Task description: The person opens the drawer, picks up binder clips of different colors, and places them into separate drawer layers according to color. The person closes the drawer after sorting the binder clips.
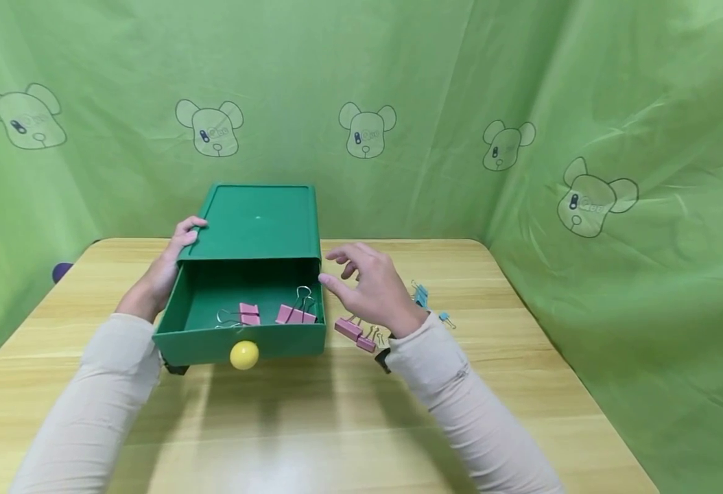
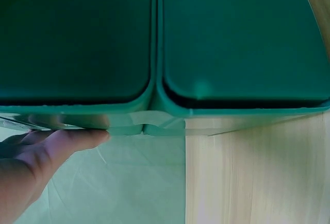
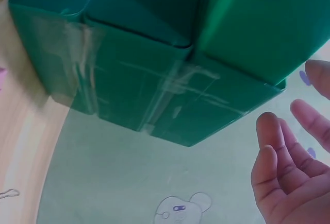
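A green drawer box [image 1: 263,219] stands on the table with its top drawer [image 1: 201,348] pulled out, a round yellow knob [image 1: 244,355] on the front. Inside that drawer lie a pink binder clip [image 1: 250,315] at the middle and another pink binder clip [image 1: 295,315] at the right. My left hand [image 1: 167,264] rests on the box's left side, its fingers fairly straight in the left wrist view. To the right of the drawer hovers my right hand [image 1: 368,285], fingers loosely bent and nothing held. Right below it on the table are pink binder clips [image 1: 349,328].
Blue binder clips [image 1: 421,295] lie on the wooden table [image 1: 479,370], partly behind the right hand. Green cloth [image 1: 423,185] printed with bear heads hangs behind and to the right. In the right wrist view, clear tape [image 3: 175,80] joins the box's stacked units.
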`<state>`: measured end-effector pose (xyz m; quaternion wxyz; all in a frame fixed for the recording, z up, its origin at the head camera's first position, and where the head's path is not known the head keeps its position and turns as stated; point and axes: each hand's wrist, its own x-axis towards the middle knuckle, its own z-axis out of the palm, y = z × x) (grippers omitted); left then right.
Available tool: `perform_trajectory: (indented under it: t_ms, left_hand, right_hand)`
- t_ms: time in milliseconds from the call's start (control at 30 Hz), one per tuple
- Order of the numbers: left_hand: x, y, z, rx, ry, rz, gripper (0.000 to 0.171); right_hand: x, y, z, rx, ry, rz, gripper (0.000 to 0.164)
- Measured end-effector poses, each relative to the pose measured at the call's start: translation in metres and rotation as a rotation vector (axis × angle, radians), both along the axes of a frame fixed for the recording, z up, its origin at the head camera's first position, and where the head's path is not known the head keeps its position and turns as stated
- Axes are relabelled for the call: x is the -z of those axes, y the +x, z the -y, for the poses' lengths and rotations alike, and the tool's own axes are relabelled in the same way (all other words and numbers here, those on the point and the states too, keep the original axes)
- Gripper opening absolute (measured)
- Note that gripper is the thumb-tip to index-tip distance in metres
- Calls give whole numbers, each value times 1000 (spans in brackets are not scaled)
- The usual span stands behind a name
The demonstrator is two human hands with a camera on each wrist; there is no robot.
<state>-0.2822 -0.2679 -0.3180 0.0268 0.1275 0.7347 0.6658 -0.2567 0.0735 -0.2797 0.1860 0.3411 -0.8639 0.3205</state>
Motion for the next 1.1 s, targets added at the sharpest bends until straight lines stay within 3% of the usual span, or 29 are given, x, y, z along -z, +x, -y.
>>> perform_trajectory:
  t_ms: [267, 1100]
  left_hand:
    - [-1, -1, 0, -3, 3, 3, 26]
    - [0, 1, -1, -9, -31, 1, 28]
  right_hand:
    - [10, -6, -10, 46, 29, 18, 27]
    - [64, -24, -45, 229, 203, 281, 34]
